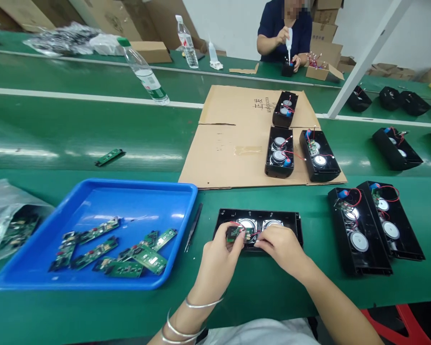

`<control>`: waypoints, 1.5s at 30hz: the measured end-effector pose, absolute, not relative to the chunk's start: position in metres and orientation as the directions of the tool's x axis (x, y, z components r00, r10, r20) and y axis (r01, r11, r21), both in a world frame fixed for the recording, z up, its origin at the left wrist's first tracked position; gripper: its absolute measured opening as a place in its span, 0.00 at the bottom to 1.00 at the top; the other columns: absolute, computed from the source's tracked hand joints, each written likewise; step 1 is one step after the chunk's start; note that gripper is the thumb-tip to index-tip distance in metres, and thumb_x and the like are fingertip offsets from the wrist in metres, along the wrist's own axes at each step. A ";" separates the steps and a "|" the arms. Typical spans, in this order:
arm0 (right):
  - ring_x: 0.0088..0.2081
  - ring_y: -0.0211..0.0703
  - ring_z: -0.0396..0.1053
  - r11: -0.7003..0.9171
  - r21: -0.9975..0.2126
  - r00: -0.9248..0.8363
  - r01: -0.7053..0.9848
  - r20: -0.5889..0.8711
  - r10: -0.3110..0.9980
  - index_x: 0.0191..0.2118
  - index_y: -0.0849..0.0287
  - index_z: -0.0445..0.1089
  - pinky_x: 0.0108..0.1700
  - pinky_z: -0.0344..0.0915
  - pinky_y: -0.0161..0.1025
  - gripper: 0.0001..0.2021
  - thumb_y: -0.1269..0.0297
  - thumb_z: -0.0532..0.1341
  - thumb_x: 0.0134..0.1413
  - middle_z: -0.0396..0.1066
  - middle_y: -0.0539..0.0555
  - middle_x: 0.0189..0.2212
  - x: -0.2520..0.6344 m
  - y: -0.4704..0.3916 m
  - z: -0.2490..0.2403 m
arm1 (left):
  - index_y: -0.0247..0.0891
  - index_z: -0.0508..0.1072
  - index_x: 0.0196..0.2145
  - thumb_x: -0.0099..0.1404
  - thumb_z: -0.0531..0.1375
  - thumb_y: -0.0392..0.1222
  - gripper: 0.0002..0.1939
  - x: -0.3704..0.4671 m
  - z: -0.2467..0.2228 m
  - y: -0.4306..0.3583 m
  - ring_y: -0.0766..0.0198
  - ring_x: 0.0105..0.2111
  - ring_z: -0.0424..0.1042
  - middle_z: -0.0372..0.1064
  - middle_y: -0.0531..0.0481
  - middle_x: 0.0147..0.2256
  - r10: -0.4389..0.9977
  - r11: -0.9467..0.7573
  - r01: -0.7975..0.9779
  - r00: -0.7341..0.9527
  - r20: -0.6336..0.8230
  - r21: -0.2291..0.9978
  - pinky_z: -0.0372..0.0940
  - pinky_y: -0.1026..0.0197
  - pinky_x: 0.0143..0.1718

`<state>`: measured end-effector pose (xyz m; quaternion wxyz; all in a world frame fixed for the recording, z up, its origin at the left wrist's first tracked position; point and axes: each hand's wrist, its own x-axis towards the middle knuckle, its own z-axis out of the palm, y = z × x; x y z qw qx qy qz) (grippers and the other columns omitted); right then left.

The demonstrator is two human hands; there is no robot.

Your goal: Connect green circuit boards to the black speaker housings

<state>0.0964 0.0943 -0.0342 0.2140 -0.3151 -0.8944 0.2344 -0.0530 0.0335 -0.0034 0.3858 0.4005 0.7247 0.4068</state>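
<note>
A black speaker housing (294,225) with two round silver speakers lies lengthwise before me on the green bench. Over its left half, my left hand (227,244) pinches a small green circuit board (234,234) between thumb and fingers. My right hand (278,243) is just to the right of the board, thumb and fingers pressed together at a thin red wire (255,233). Its fingertips partly hide the wire end. The right speaker is partly covered by my right hand.
A blue tray (104,283) of circuit boards is at left, with tweezers (194,227) beside it. Housings (359,239) stand at right and on cardboard (222,139) ahead. Bottles (149,79) are behind. Across the bench a person (285,33) holds a white bottle over a black part.
</note>
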 end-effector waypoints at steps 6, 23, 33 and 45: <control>0.28 0.41 0.69 0.708 -0.535 -0.719 0.461 0.243 0.652 0.28 0.60 0.69 0.31 0.62 0.35 0.09 0.68 0.57 0.58 0.72 0.53 0.25 0.082 0.090 -0.038 | 0.41 0.66 0.37 0.58 0.55 0.46 0.11 -0.050 -0.007 0.037 0.56 0.26 0.77 0.74 0.52 0.25 0.897 0.342 0.301 -0.387 -0.214 0.890 0.71 0.58 0.27; 0.27 0.40 0.58 0.763 -0.410 -0.695 0.500 0.336 0.636 0.25 0.61 0.68 0.28 0.55 0.35 0.09 0.76 0.56 0.54 0.69 0.53 0.24 0.083 0.092 -0.032 | 0.39 0.65 0.41 0.62 0.52 0.47 0.13 -0.055 -0.012 0.037 0.55 0.26 0.77 0.76 0.48 0.27 0.919 0.343 0.434 -0.339 -0.202 0.833 0.69 0.59 0.27; 0.25 0.41 0.56 0.845 -0.179 -0.728 0.504 0.438 0.527 0.22 0.61 0.65 0.27 0.52 0.37 0.16 0.76 0.49 0.59 0.63 0.53 0.20 0.075 0.086 -0.029 | 0.39 0.67 0.41 0.62 0.52 0.38 0.09 -0.051 -0.013 0.035 0.58 0.21 0.74 0.74 0.50 0.24 0.947 0.245 0.616 -0.317 -0.049 0.748 0.63 0.62 0.23; 0.30 0.43 0.64 0.677 -0.548 -0.686 0.492 0.236 0.689 0.45 0.61 0.65 0.32 0.63 0.38 0.11 0.72 0.58 0.56 0.69 0.52 0.28 0.084 0.096 -0.033 | 0.40 0.65 0.42 0.64 0.48 0.39 0.11 -0.067 -0.012 0.032 0.58 0.32 0.76 0.75 0.48 0.34 0.998 0.067 0.478 -0.052 -0.048 0.876 0.68 0.60 0.33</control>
